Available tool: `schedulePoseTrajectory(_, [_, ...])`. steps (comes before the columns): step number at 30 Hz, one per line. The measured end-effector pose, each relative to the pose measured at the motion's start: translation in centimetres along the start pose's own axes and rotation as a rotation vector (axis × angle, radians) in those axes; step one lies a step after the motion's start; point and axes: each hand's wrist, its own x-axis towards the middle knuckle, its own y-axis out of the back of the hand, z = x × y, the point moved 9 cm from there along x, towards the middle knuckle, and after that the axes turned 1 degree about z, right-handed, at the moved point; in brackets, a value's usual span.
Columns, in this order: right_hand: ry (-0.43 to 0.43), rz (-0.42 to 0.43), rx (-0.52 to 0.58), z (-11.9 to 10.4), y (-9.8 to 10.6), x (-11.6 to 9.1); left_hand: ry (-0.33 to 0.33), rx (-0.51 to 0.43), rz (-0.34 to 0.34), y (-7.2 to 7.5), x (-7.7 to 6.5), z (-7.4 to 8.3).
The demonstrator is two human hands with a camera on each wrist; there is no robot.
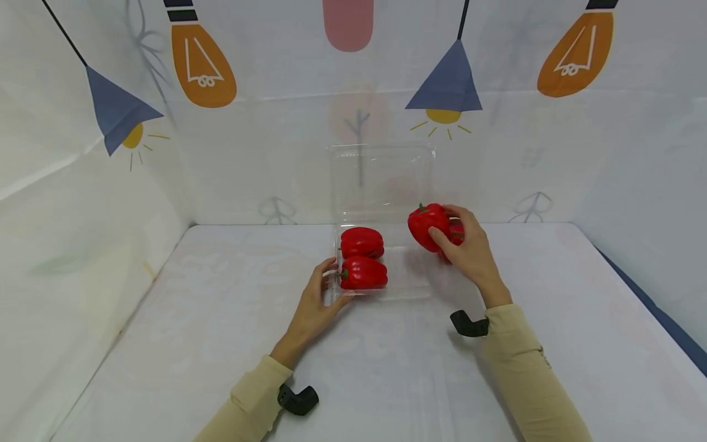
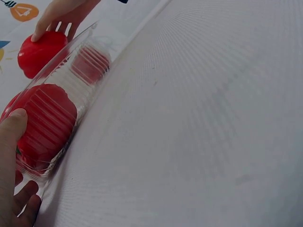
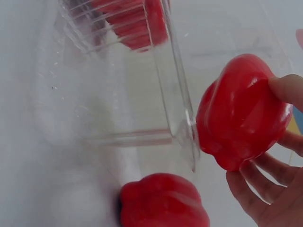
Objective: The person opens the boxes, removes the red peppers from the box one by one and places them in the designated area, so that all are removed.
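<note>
A clear plastic clamshell box (image 1: 407, 273) lies on the table with its lid (image 1: 386, 184) raised at the back. Two red bell peppers sit in its left half, one (image 1: 361, 242) behind the other (image 1: 363, 273). My left hand (image 1: 310, 312) grips the box's front left corner, thumb on the front wall and fingers around the side. In my right hand (image 1: 472, 252) a red bell pepper (image 1: 424, 227) with a green stem is pinched between thumb and fingers, above the box's right edge. Another red pepper (image 3: 163, 203) lies just outside the box's right side, partly hidden by that hand in the head view.
The white table (image 1: 166, 344) meets a pale printed cloth wall (image 1: 248, 166) close behind the box. A second cloth wall (image 1: 83, 258) stands on the left. A black wrist mount (image 1: 298, 400) sticks out from my left sleeve, another (image 1: 468, 324) from my right.
</note>
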Motion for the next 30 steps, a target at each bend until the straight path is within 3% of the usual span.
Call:
schedulePoseTrajectory(17, [-0.226,0.046,-0.065,3.1,3.3,-0.3,-0.028,0.011,0.021,0.0,0.0,0.2])
schedulePoseTrajectory(21, [-0.296,0.054,-0.082,3.9,4.1,-0.6,-0.008,0.015,0.013,0.0,0.0,0.2])
schedulePoseTrajectory(28, [-0.352,0.058,-0.077,4.9,5.1,-0.8,-0.009,-0.028,0.003,0.9,-0.5,4.1])
schedulePoseTrajectory(30, [-0.36,0.062,-0.072,5.1,5.4,-0.8,-0.011,-0.025,0.0,1.0,-0.5,4.2])
